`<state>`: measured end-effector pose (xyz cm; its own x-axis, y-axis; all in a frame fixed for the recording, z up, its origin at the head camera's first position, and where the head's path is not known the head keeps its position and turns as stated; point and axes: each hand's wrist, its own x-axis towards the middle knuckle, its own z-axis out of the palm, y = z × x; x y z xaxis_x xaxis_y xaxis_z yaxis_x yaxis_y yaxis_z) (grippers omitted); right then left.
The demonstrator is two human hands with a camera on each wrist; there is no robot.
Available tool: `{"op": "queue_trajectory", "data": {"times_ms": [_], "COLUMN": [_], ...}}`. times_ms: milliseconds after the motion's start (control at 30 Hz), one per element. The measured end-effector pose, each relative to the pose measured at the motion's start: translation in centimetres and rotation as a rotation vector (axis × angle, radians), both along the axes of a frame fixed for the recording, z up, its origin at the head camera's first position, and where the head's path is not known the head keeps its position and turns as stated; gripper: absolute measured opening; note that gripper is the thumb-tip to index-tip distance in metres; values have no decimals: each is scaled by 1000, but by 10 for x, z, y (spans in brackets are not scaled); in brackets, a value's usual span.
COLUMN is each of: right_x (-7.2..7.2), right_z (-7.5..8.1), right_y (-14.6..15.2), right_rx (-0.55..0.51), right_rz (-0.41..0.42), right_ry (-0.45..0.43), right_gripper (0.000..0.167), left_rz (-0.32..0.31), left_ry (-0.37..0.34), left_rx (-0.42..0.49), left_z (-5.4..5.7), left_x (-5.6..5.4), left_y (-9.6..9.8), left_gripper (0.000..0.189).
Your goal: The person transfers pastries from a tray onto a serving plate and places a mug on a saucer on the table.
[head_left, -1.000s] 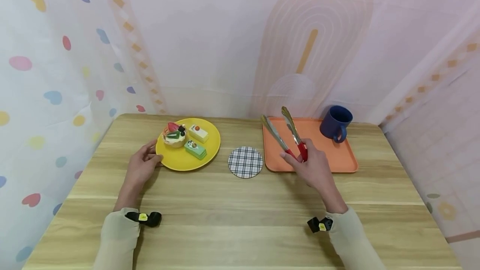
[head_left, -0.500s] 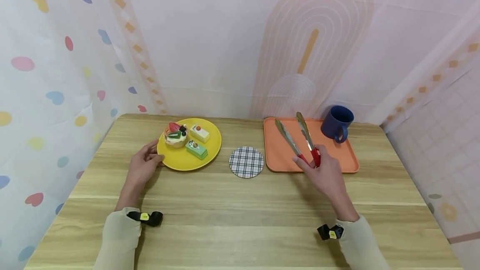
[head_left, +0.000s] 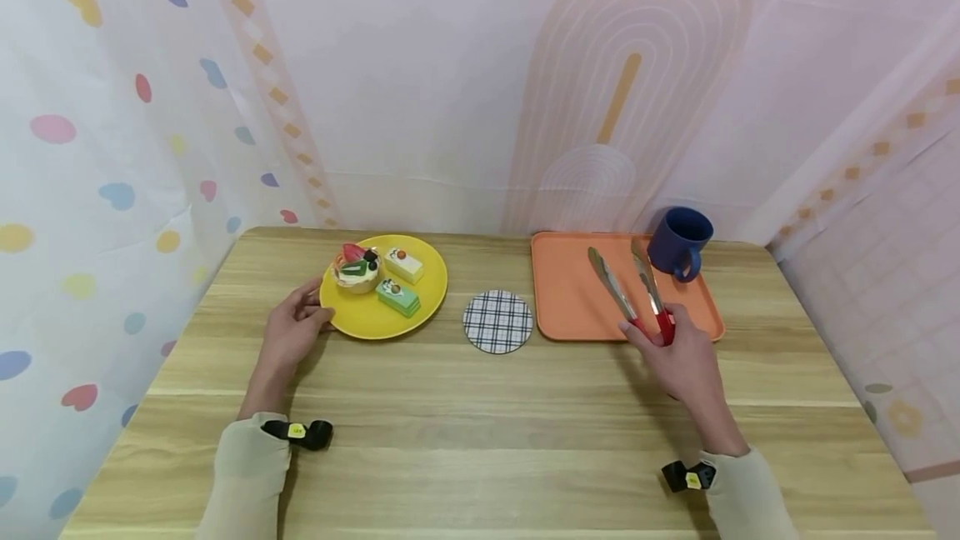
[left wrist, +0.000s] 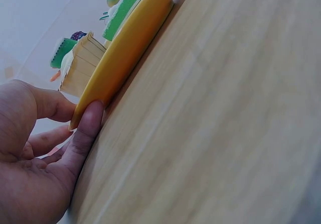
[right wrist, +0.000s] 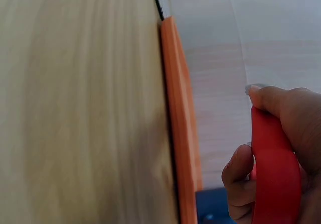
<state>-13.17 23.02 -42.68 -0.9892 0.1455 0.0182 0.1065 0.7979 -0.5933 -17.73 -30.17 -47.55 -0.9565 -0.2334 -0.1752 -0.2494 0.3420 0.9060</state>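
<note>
My right hand (head_left: 678, 357) grips the red handles of metal tongs (head_left: 628, 288), whose two arms point up and away over the orange tray (head_left: 570, 290). In the right wrist view my fingers (right wrist: 241, 176) wrap the red tong handle (right wrist: 273, 174) beside the orange tray's edge (right wrist: 180, 133). My left hand (head_left: 292, 332) rests on the table, its thumb and fingers touching the near left rim of the yellow plate (head_left: 360, 319). The left wrist view shows my thumb (left wrist: 85, 133) against the plate rim (left wrist: 125, 48). On the plate lie a fruit tart (head_left: 356, 267) and two small cake slices.
A round checked coaster (head_left: 498, 322) lies between plate and tray. A dark blue mug (head_left: 678, 240) stands on the tray's far right corner. Patterned curtains close in the wooden table (head_left: 480, 415) at the back and both sides.
My right hand has carried the tongs to the right, from the tray's left edge to its near right part. The left hand has stayed at the plate rim.
</note>
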Motion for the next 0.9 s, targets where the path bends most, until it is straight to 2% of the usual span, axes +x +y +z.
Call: {"op": "queue_trajectory", "data": {"times_ms": [333, 633, 900], "right_x": [9, 15, 21], "right_z": [-7, -12, -14], "right_y": [19, 28, 36], "right_rx": [0, 9, 16], "right_rz": [-32, -62, -114], "right_ry": [-65, -49, -145], "right_gripper": [90, 83, 91], "left_rz": [-1, 3, 9], "left_ry": [-8, -15, -22], "left_rx": [4, 5, -7], "left_z": [0, 1, 0], "left_x": [-3, -2, -1], "left_y": [2, 2, 2], "left_gripper": [62, 62, 62]}}
